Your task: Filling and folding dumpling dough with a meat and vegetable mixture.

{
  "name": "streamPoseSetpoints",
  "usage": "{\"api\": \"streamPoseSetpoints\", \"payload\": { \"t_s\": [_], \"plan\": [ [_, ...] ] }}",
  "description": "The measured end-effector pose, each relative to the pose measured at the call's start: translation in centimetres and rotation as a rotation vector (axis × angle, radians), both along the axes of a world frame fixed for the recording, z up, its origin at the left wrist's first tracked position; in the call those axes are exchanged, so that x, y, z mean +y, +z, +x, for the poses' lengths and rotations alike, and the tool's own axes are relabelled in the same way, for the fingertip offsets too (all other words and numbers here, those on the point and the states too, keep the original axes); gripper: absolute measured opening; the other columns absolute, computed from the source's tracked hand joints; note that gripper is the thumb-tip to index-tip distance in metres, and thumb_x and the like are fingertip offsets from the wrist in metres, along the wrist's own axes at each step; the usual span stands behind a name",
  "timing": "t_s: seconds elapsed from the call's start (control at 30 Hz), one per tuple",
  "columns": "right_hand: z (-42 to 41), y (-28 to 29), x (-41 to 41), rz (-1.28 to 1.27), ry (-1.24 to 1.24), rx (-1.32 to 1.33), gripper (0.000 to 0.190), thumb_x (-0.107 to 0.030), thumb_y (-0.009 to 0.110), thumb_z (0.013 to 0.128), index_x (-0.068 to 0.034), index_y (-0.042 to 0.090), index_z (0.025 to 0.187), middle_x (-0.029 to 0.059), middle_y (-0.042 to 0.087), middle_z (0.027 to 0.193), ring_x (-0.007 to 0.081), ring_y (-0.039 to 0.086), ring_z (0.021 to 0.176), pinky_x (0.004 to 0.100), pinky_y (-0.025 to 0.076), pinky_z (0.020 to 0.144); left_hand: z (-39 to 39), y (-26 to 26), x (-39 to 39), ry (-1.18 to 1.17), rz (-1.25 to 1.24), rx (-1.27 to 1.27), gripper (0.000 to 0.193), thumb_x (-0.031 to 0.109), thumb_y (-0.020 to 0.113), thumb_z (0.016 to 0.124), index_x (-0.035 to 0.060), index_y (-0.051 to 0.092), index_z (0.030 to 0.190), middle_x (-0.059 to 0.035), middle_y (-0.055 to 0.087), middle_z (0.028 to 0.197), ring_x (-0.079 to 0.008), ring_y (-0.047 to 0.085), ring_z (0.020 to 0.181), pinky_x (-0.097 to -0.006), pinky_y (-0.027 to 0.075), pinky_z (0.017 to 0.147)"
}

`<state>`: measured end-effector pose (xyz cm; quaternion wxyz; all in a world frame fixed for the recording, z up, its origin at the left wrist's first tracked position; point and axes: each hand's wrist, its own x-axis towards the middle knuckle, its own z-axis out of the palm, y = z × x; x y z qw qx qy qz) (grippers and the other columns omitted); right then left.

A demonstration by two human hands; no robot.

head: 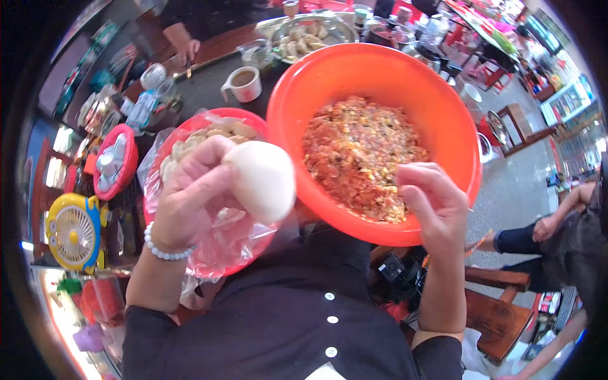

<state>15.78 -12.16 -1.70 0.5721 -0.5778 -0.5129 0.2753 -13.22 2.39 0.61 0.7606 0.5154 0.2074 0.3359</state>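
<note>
A round white dough wrapper (264,183) is pinched at its left edge by my left hand (199,190), held up above a pink basin (249,259). This basin is lined with clear plastic and holds several pale dough rounds (223,130), partly hidden behind my hand. Over the near right part of a large orange plastic basin (375,64) is my right hand (434,202), thumb and fingers curled close together. I cannot tell whether they grip a thin utensil. Inside the orange basin lies reddish minced filling (363,152) with yellow and dark bits.
A metal tray of folded dumplings (304,42) stands behind the orange basin. Left of it are a white measuring cup (243,84) of brownish liquid, a small pink basket (116,161) and a yellow fan (73,232). Another person's hand (186,50) rests across the table; someone sits at right.
</note>
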Motion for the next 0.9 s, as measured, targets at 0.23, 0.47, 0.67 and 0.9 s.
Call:
{"api": "streamPoseSetpoints", "payload": {
  "t_s": [0.23,0.47,0.67,0.9],
  "plan": [
    [-0.9,1.4,0.0,-0.160,0.209,0.573,0.023,-0.008,0.067,0.091,0.005,0.065,0.110,0.0071,0.068,0.104,0.0122,0.064,0.096,0.0273,0.053,0.086,9.6,0.0,-2.6,-0.290,-0.090,-0.080,0.009,0.008,0.052,0.101,0.0042,0.053,0.109,-0.0060,0.062,0.103,-0.0138,0.065,0.094,-0.0310,0.057,0.081],
    [-0.2,2.5,-1.5,0.024,-0.087,0.197,0.016,-0.012,0.071,0.088,0.001,0.067,0.096,0.0056,0.068,0.086,0.0118,0.065,0.078,0.0287,0.053,0.067,12.7,-2.4,-2.4,-0.286,-0.152,-0.084,0.031,0.024,0.044,0.105,0.0004,0.054,0.123,-0.0153,0.065,0.115,-0.0230,0.066,0.106,-0.0396,0.057,0.089],
    [-2.5,3.4,-0.7,0.329,-0.073,-0.020,0.013,-0.009,0.070,0.078,0.001,0.068,0.084,0.0181,0.068,0.073,0.0273,0.071,0.073,0.0349,0.054,0.066,16.3,-4.0,-3.7,-0.212,0.081,0.055,0.042,0.026,0.044,0.104,-0.0046,0.052,0.132,-0.0169,0.062,0.127,-0.0237,0.062,0.114,-0.0384,0.050,0.099],
    [-0.6,1.8,-1.0,0.201,-0.310,-0.317,0.017,-0.012,0.065,0.075,0.003,0.066,0.084,0.0214,0.068,0.073,0.0368,0.070,0.072,0.0402,0.056,0.068,16.3,-5.1,-2.1,-0.771,-0.492,-0.338,0.049,0.032,0.043,0.106,0.0004,0.044,0.143,-0.0157,0.052,0.143,-0.0267,0.049,0.132,-0.0452,0.037,0.113]
  ]
}}
